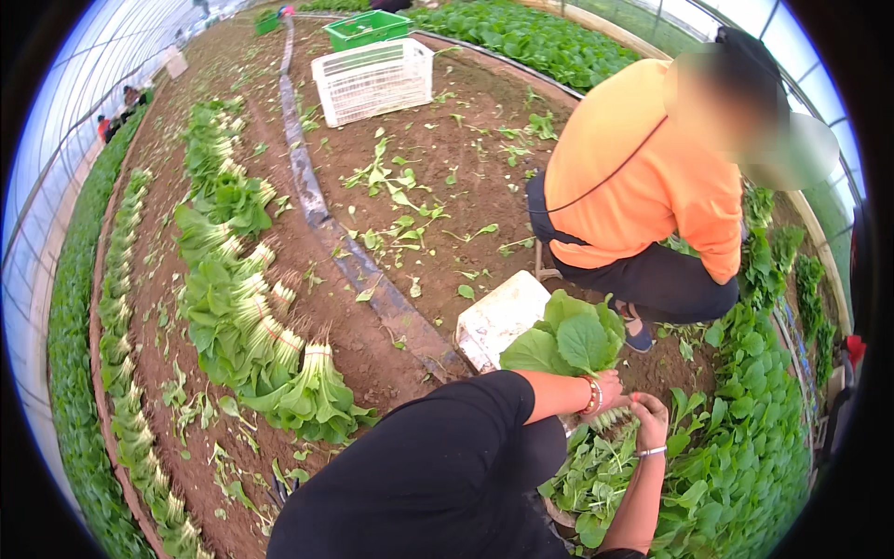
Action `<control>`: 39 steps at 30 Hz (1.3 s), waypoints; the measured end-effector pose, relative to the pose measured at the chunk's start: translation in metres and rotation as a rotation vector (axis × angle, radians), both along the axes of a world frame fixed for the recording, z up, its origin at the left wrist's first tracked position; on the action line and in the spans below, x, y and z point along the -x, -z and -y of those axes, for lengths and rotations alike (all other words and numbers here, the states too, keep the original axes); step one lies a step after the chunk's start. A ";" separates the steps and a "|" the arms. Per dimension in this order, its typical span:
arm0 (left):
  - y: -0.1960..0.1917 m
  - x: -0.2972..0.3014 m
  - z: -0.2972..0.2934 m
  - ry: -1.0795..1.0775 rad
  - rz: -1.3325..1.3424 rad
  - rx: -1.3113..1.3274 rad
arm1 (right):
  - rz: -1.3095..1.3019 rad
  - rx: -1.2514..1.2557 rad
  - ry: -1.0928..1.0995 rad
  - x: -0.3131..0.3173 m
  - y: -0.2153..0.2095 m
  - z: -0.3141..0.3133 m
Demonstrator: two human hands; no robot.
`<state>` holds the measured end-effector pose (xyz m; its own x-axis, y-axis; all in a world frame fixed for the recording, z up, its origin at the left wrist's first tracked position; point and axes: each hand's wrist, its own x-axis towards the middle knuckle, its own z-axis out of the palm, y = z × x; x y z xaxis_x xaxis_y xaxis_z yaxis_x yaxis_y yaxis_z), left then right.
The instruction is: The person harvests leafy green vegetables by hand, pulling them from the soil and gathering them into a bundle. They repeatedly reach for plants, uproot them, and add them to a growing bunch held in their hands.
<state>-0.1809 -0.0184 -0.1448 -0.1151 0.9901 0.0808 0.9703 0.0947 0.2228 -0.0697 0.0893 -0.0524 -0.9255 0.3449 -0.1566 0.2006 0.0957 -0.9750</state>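
My left hand [607,389], with beaded bracelets at the wrist, is closed around a bunch of leafy greens [568,337]. Its broad green leaves point up and away from me. Close beside it, my right hand [652,421] has its thumb and fingers pinched together near the stem end. Whatever lies in that pinch is too small to make out. Just below both hands are pale stems [610,419], partly hidden by my fingers. Loose leafy greens [591,475] lie in a pile under my right forearm.
A co-worker in an orange top [619,158] crouches ahead to the right. Beside my bunch stands a whitish box [503,317]. Tied bunches [251,307] line the soil on the left. White [372,82] and green crates [368,30] sit farther off; growing greens [745,438] border the right.
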 end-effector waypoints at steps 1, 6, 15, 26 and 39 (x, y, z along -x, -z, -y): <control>-0.038 0.000 0.005 0.087 0.053 0.168 | -0.021 0.050 -0.016 0.008 0.016 -0.011; -0.041 0.008 0.019 0.054 0.101 0.052 | 0.085 -0.993 -0.235 0.049 0.052 -0.031; -0.059 -0.003 0.012 0.059 0.117 0.143 | 0.631 -0.300 -0.520 0.039 0.056 -0.051; -0.061 -0.004 0.013 0.052 0.105 0.075 | 0.614 0.089 -0.581 0.016 0.082 -0.071; -0.060 -0.004 0.006 0.047 0.139 0.164 | 0.167 1.157 0.137 -0.058 0.148 0.023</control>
<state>-0.1770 -0.0243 -0.0847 -0.0675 0.9932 -0.0951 0.9356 0.0962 0.3397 -0.0120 0.0661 -0.2005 -0.8299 0.0130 -0.5577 0.2739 -0.8614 -0.4277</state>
